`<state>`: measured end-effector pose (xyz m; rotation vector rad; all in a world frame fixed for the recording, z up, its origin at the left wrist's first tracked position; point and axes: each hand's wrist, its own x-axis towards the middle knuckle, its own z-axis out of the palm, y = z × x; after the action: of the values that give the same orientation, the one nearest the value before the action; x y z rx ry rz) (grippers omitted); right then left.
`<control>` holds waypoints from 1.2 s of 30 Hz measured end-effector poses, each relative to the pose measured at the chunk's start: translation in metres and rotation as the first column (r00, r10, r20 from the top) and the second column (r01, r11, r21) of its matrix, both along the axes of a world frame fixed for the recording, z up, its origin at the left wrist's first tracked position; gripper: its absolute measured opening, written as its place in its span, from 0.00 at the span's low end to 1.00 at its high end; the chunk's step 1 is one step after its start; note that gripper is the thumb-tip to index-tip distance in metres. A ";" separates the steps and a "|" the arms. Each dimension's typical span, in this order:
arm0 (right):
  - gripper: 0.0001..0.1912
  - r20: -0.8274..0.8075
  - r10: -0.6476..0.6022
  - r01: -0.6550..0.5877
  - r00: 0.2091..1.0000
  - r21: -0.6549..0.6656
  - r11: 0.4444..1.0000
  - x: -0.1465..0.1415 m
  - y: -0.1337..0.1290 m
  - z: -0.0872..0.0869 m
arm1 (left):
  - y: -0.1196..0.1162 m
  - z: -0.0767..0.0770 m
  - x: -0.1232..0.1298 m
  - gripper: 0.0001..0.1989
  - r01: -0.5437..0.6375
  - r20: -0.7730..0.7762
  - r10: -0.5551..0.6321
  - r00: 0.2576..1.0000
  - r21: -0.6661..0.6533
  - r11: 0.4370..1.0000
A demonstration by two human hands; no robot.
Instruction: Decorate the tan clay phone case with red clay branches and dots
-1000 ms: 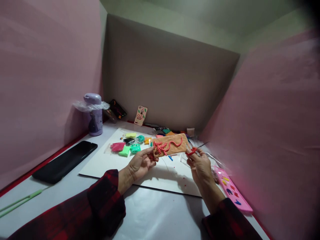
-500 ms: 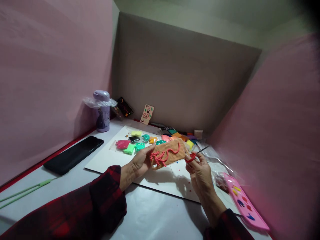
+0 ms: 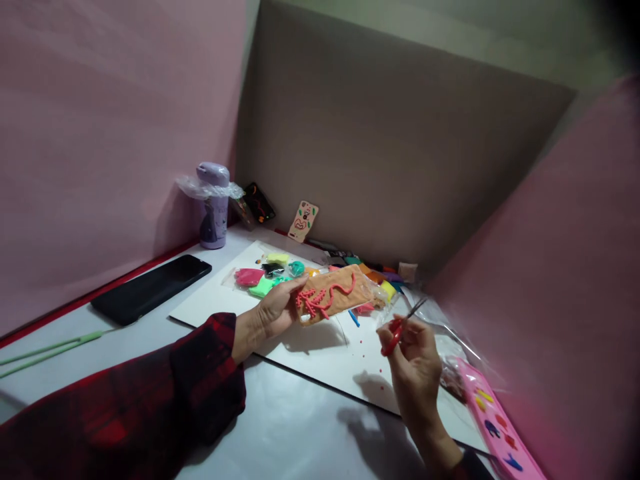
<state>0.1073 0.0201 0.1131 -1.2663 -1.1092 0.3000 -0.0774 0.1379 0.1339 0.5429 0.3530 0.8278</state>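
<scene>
My left hand (image 3: 277, 308) grips the left end of a phone case (image 3: 363, 288) coated in orange-tan clay, holding it tilted above the white board. Coral-pink clay strands (image 3: 320, 304), one long and wavy and others beaded, lie across its face. In my right hand (image 3: 416, 357) is a small pair of scissors (image 3: 395, 335) with red handles, its dark blades pointing up to the right. The scissors are apart from the case. Beneath, tiny pink clay bits (image 3: 381, 371) and a thin blue stick (image 3: 354, 319) lie on the board.
Clay packets (image 3: 249, 277) in several colours lie on the white board (image 3: 295, 357). At left are a black phone (image 3: 153, 287) and a purple bottle (image 3: 214, 213). Decorated phone cases (image 3: 303, 221) lean at the back wall. A pink case (image 3: 493, 417) lies at right.
My right hand has moved away from the clay-covered case, toward the right and down, with the scissors. My left hand still holds the case. The camera view has shifted slightly.
</scene>
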 end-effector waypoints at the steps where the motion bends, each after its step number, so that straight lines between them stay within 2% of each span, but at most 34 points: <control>1: 0.17 0.035 0.092 -0.089 0.995 -0.071 0.993 -0.002 -0.003 -0.002 | 0.002 0.000 -0.001 0.19 -0.007 0.003 0.007 1.000 -0.003 1.000; 3: 0.16 0.044 0.287 -0.266 0.957 -0.261 0.928 -0.007 -0.007 -0.006 | 0.006 -0.001 -0.003 0.20 -0.013 -0.001 0.013 1.000 -0.011 1.000; 5: 0.16 -0.019 0.410 -0.382 0.912 -0.404 0.831 -0.011 -0.009 -0.010 | 0.008 -0.002 -0.004 0.19 -0.015 -0.024 0.014 1.000 -0.026 1.000; 7: 0.18 -0.103 0.452 -0.443 0.886 -0.479 0.758 -0.015 -0.010 -0.011 | 0.010 -0.002 -0.004 0.18 -0.021 -0.061 0.018 0.998 -0.046 0.999; 10: 0.19 -0.161 0.455 -0.463 0.876 -0.545 0.699 -0.017 -0.010 -0.011 | 0.011 -0.002 -0.004 0.18 -0.031 -0.109 0.024 0.994 -0.070 0.997; 16: 0.19 -0.175 0.475 -0.478 0.863 -0.588 0.652 -0.019 -0.011 -0.008 | 0.011 -0.002 -0.004 0.17 -0.015 -0.167 -0.002 0.986 -0.104 0.995; 24: 0.20 -0.220 0.478 -0.508 0.850 -0.579 0.637 -0.020 -0.011 -0.009 | 0.007 -0.002 -0.002 0.18 -0.013 -0.183 -0.009 0.983 -0.122 0.992; 28: 0.20 -0.195 0.479 -0.495 0.856 -0.579 0.648 -0.019 -0.010 -0.010 | 0.007 -0.002 -0.002 0.17 -0.010 -0.174 -0.012 0.985 -0.125 0.992; 36: 0.19 -0.192 0.480 -0.490 0.856 -0.598 0.634 -0.019 -0.010 -0.008 | 0.006 0.000 -0.003 0.18 0.011 -0.183 -0.036 0.983 -0.139 0.990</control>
<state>0.0882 0.0099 0.1047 -1.5135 -1.3914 1.1846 -0.0808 0.1439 0.1338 0.4957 0.5689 0.7257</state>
